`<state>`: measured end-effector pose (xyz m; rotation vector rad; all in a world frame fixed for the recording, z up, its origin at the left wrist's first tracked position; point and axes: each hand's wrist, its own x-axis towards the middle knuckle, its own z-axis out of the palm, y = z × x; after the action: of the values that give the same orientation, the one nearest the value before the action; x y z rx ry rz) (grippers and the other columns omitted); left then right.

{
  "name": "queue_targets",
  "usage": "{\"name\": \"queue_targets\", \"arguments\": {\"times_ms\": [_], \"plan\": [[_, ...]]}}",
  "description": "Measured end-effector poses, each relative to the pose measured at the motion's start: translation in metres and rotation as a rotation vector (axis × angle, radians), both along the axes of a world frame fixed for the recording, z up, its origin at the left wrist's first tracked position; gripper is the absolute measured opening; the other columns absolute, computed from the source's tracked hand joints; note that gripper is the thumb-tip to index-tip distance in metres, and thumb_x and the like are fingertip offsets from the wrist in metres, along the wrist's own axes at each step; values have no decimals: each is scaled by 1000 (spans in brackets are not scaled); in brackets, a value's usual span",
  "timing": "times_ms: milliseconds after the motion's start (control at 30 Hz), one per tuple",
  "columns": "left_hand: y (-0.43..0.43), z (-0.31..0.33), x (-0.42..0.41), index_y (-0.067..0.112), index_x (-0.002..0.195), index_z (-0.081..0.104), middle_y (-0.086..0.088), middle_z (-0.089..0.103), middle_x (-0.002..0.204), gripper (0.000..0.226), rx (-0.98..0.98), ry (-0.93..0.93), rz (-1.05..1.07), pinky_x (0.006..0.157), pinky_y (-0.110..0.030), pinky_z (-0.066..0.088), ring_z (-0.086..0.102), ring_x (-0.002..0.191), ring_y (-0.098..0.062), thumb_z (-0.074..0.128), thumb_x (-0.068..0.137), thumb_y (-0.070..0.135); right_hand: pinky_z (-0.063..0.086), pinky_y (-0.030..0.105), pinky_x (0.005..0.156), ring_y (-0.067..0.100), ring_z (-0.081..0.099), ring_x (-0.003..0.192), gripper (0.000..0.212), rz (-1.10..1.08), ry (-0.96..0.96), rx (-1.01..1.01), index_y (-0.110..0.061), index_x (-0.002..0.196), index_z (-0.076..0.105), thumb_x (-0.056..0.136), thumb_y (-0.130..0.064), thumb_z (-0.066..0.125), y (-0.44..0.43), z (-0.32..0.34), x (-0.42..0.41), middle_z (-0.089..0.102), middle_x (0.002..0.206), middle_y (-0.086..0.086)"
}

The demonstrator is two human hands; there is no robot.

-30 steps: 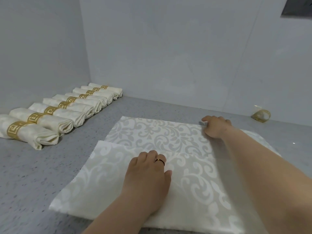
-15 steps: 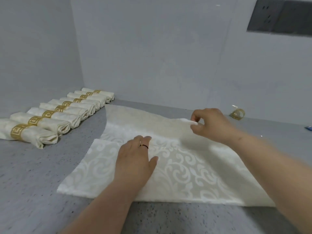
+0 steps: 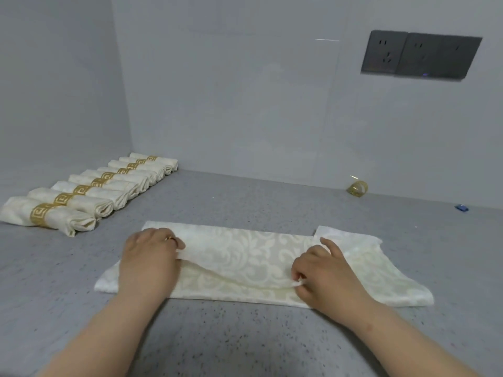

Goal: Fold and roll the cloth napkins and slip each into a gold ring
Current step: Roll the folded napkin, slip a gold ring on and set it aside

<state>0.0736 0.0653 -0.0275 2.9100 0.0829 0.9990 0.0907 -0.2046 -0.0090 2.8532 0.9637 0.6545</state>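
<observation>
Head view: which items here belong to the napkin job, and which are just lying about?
Job:
napkin, gripped by left hand and right hand
loose gold ring
row of finished rolls

Lying about:
small blue object
wall sockets

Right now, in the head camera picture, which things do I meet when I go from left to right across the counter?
Row of rolled napkins → left hand → flat napkin being folded → right hand → loose gold ring → small blue object.

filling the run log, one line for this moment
step: folding | cream patterned cloth napkin | left hand pinches edge | right hand pinches edge
</observation>
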Motion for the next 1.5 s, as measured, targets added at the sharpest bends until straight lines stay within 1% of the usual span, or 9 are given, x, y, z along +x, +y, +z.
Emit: {"name": "queue_targets", "arguments": {"times_ms": [400, 500, 600, 733, 867, 933, 1033, 1333, 1500], "plan": [[34, 9, -42, 22, 61, 73, 6, 71, 70, 14, 120, 133, -217, 49, -26, 53, 69, 61, -16, 74, 54, 10, 31, 42, 93, 10, 52, 47, 31, -99, 15, -142, -29, 41, 57, 28, -31, 85, -32, 8, -7, 42, 36, -10], [31, 16, -51, 31, 91, 70, 14, 67, 94, 16, 16, 311, -106, 61, -16, 45, 65, 84, -8, 58, 88, 21, 53, 33, 78, 1, 40, 44, 25, -53, 16, -87, -33, 44, 52, 43, -40, 76, -34, 7, -11, 29, 39, -14], [37, 20, -54, 47, 98, 50, 19, 58, 109, 15, -2, 408, -57, 57, -6, 31, 54, 99, -1, 43, 93, 34, 37, 16, 81, 6, 34, 54, 10, -49, 159, -4, -29, 63, 45, 73, -32, 46, -39, 7, -9, 34, 54, -13], [32, 40, -55, 49, 75, 40, 22, 53, 93, 32, -109, 553, -4, 58, -3, 32, 52, 84, 2, 51, 88, 22, 31, 15, 69, -1, 34, 70, 19, 23, 311, 10, -30, 67, 32, 82, -28, 43, -45, 2, -6, 37, 73, -15], [11, 52, -38, 38, 89, 52, 19, 52, 102, 24, -271, 433, -128, 55, -8, 34, 53, 63, -2, 47, 91, 15, 34, 15, 71, -2, 36, 77, 28, 17, 412, 77, -31, 66, 28, 83, -19, 48, -44, 0, -4, 36, 79, -17], [-9, 50, -17, 31, 116, 52, 11, 50, 125, 29, -261, 420, -158, 74, -17, 40, 60, 86, -11, 43, 93, 14, 34, 15, 72, -3, 35, 78, 28, 20, 416, 91, -30, 67, 29, 84, -19, 48, -44, 0, -4, 35, 79, -18], [-41, 41, 18, 20, 144, 27, 2, 21, 153, 49, -148, 469, -235, 108, -18, 17, 23, 139, -13, 38, 96, 17, 35, 15, 73, -2, 36, 82, 26, 12, 439, 125, -29, 67, 31, 82, -18, 48, -42, -1, -5, 37, 81, -18], [-61, 4, 47, 15, 148, 12, -2, 5, 156, 63, -125, 686, -86, 116, -30, 5, 5, 143, -16, 24, 97, 50, 34, 12, 75, 0, 44, 89, 18, -104, 529, 341, -36, 75, 41, 81, -53, 46, -36, 5, -7, 51, 89, -18], [-61, 2, 50, 14, 147, 13, -3, 4, 156, 54, -119, 650, -80, 116, -31, 4, 3, 144, -16, 17, 100, 39, 30, 22, 99, 13, 42, 120, 35, -121, 447, 319, -22, 122, 52, 96, -40, 38, 9, 15, 9, 49, 131, -4]]}}
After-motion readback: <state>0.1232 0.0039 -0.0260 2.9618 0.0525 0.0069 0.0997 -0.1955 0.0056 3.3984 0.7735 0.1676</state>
